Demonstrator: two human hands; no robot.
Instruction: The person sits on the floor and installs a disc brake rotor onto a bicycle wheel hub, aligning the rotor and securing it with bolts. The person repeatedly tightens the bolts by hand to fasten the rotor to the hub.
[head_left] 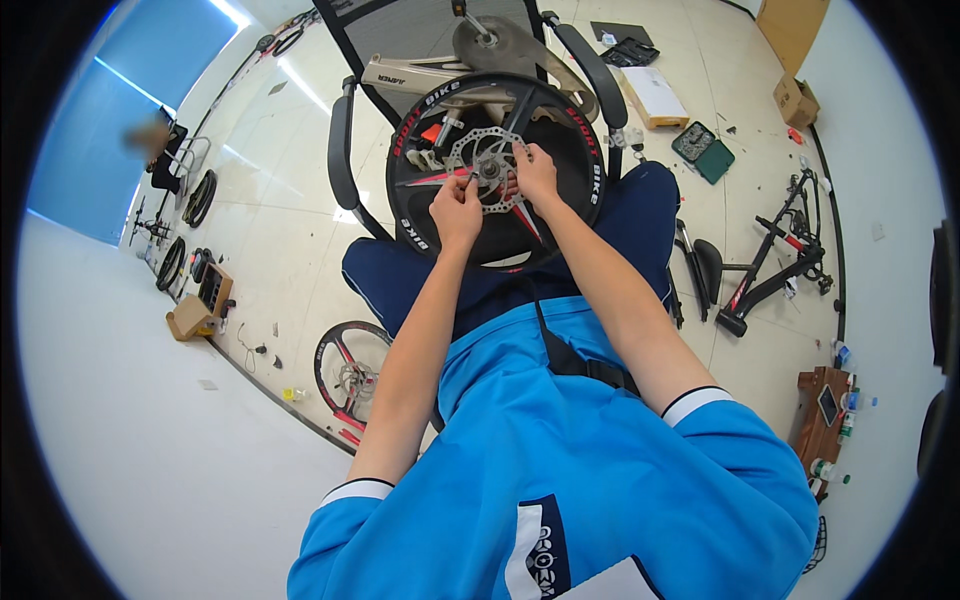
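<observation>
The bicycle wheel (497,170), black with red spokes, is resting upright on the seated person's lap, its brake disc (482,160) already sitting on the hub. The left hand (456,212) is pinching closed at the disc's lower edge; the right hand (535,172) is gripping something small at its right edge, so fastening seems unfinished. Beyond the wheel, a black chair (345,150) is holding a pale bicycle frame (415,72). Left of the wheel, a second wheel (350,370) is lying on the pale tiled floor (280,230).
</observation>
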